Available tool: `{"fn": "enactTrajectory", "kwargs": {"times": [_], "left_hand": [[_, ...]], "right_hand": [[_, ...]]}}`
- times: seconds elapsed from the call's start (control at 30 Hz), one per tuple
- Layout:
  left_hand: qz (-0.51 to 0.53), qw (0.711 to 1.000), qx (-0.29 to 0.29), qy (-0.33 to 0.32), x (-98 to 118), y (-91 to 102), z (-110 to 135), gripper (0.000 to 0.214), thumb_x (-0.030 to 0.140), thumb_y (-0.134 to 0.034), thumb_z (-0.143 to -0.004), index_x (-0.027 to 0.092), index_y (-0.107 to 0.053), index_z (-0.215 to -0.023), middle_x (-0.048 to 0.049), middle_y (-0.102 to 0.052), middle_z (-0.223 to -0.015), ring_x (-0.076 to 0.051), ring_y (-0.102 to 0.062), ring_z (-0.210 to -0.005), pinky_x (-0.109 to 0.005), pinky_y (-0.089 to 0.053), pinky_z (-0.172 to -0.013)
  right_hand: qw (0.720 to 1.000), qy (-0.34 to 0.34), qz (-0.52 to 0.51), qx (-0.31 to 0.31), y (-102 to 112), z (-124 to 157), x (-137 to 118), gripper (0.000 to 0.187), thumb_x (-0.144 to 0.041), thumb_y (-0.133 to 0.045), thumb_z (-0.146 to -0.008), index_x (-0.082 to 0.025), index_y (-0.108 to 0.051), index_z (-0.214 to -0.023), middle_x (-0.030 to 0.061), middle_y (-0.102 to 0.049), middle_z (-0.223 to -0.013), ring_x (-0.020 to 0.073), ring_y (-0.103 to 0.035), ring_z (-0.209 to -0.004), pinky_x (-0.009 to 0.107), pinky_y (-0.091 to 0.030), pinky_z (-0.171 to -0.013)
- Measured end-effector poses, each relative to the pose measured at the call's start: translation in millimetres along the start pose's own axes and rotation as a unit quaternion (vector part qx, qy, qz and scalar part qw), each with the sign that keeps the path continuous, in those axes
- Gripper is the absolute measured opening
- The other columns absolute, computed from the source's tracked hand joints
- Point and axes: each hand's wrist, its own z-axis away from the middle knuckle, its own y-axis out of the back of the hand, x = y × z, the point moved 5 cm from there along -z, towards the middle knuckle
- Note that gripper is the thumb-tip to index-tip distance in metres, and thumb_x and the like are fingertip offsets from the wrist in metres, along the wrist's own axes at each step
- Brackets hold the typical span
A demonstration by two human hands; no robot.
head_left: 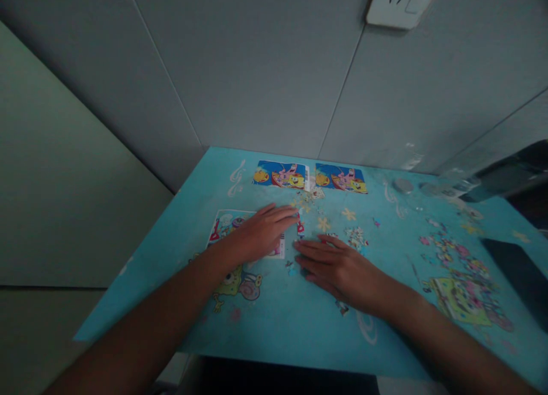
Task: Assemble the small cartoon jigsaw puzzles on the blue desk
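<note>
My left hand (268, 229) reaches over a printed cartoon picture sheet (280, 249), covering much of it. Its fingers are stretched out, and the tips are beside a narrow strip of red and white puzzle pieces (300, 226). To the right, my right hand (336, 263) lies low over the table with its fingers extended to the left; pieces partly show behind it. Whether a small piece lies under either hand is hidden. Loose puzzle pieces (292, 268) sit between the hands, and a small pile of pieces (356, 237) is just beyond the right hand.
Two blue cartoon pictures (280, 174) (341, 178) lie at the back of the turquoise patterned table (265, 326). More pieces (458, 252) are scattered at right, near a dark flat object (516, 275) and a transparent container (411, 184). A wall socket (400, 4) is above.
</note>
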Motion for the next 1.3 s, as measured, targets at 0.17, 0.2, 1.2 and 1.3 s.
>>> {"fn": "enactTrajectory", "kwargs": {"times": [0.17, 0.2, 1.2, 1.3], "left_hand": [[0.007, 1.000, -0.006, 0.007, -1.2, -1.8, 0.7, 0.053, 0.005, -0.044, -0.092, 0.021, -0.048, -0.143, -0.0083, -0.046, -0.154, -0.018, -0.039, -0.145, -0.043, -0.023, -0.124], [0.009, 1.000, -0.007, 0.007, -1.1, -2.0, 0.7, 0.053, 0.006, -0.044, -0.092, 0.021, -0.047, -0.143, -0.0081, -0.046, -0.155, -0.018, -0.038, -0.146, -0.043, -0.023, -0.124], [0.000, 1.000, -0.010, -0.005, -0.2, -1.7, 1.3, 0.057, 0.003, -0.044, -0.091, 0.021, -0.046, -0.145, -0.0103, -0.041, -0.158, -0.020, -0.035, -0.148, -0.047, -0.023, -0.124], [-0.002, 1.000, -0.016, -0.005, -0.7, -3.2, 1.1, 0.058, 0.004, -0.044, -0.091, 0.021, -0.045, -0.146, -0.0099, -0.039, -0.159, -0.021, -0.033, -0.149, -0.048, -0.022, -0.124]], "right_hand": [[1.000, 0.010, 0.006, 0.002, 8.6, 7.9, 2.7, 0.034, -0.020, -0.054, -0.100, -0.023, -0.064, -0.133, 0.0090, -0.065, -0.138, 0.0238, -0.058, -0.132, 0.056, -0.037, -0.118], [1.000, 0.011, 0.000, 0.001, 11.1, 9.1, 3.1, 0.035, -0.019, -0.054, -0.100, -0.024, -0.064, -0.133, 0.0087, -0.065, -0.138, 0.0238, -0.059, -0.131, 0.056, -0.037, -0.118], [0.981, -0.164, -0.070, 0.080, -0.2, -7.3, 35.4, 0.021, -0.030, -0.060, -0.098, -0.025, -0.076, -0.112, 0.0082, -0.071, -0.096, 0.0228, -0.066, -0.091, 0.038, -0.054, -0.087], [0.979, -0.173, -0.083, 0.072, 9.4, -3.3, 39.5, 0.019, -0.028, -0.063, -0.096, -0.024, -0.076, -0.109, 0.0077, -0.071, -0.095, 0.0225, -0.066, -0.092, 0.038, -0.053, -0.088]]}}
